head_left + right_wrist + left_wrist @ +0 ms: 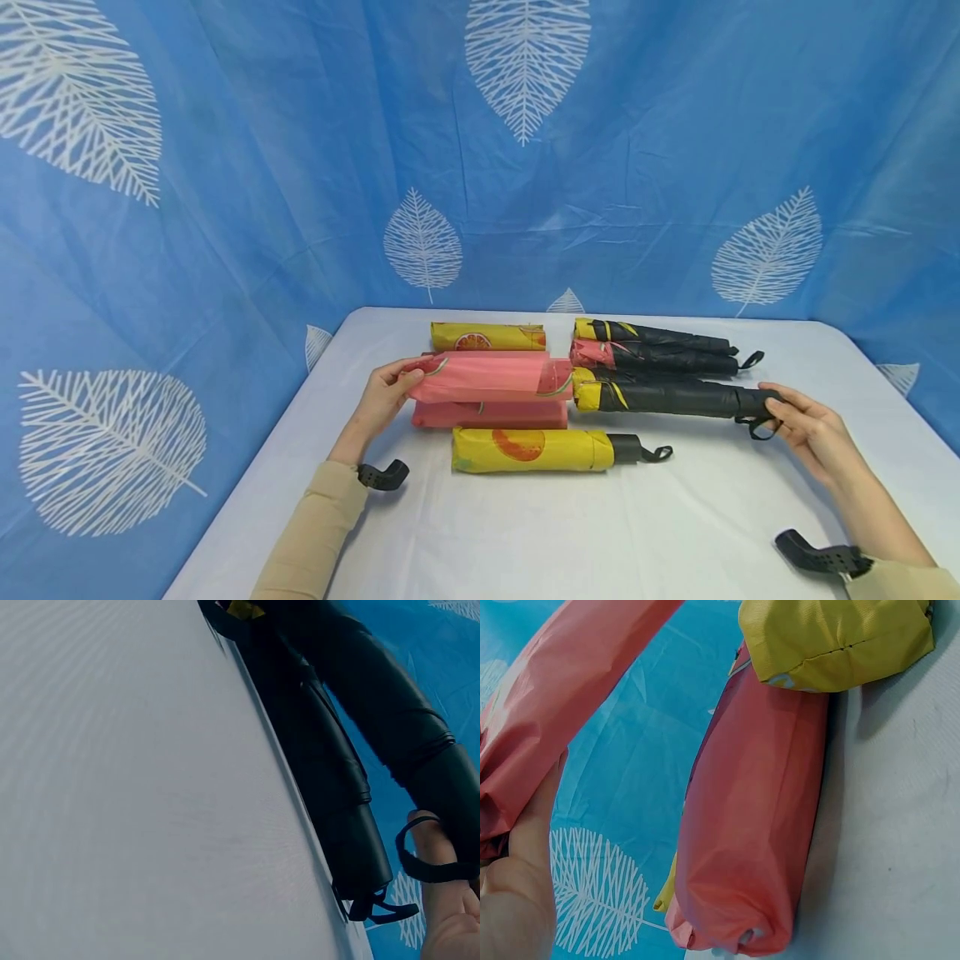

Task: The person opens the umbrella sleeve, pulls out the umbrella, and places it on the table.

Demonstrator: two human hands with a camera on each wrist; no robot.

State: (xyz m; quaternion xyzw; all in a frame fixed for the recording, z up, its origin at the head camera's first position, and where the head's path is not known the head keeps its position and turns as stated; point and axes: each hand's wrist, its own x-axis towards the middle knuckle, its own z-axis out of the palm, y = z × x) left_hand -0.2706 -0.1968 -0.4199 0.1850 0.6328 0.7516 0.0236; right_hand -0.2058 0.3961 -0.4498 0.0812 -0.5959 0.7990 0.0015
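Head view: the left hand [382,392] has its fingers clamped on the left end of a pink bundle [483,379], thumb in front, and the right hand [810,425] grips the handle end of a black folded umbrella [667,394] with yellow trim, the wrist loop [763,427] hanging beneath. The two held things lie nearly in line above the middle of the white tabletop [570,533], their inner ends meeting or almost so; whether they touch cannot be told.

The markings are pictures: green-and-white curved strips on the pink bundle, an orange fruit slice on the front yellow umbrella [536,454], and another slice on the rear yellow bundle [498,335]. A pale mark on a yellow end in the left wrist view is too indistinct to read.

A second pink bundle [487,415] lies on the tabletop below the held one, just behind the front yellow umbrella, whose short black handle points right. Beyond the held umbrella are a pink-ended black umbrella [660,360] and a yellow-ended black umbrella [660,335]. In the right wrist view the gripped umbrella is apart from another black one at its handle end. White leaf shapes pattern the blue curtain [300,125].
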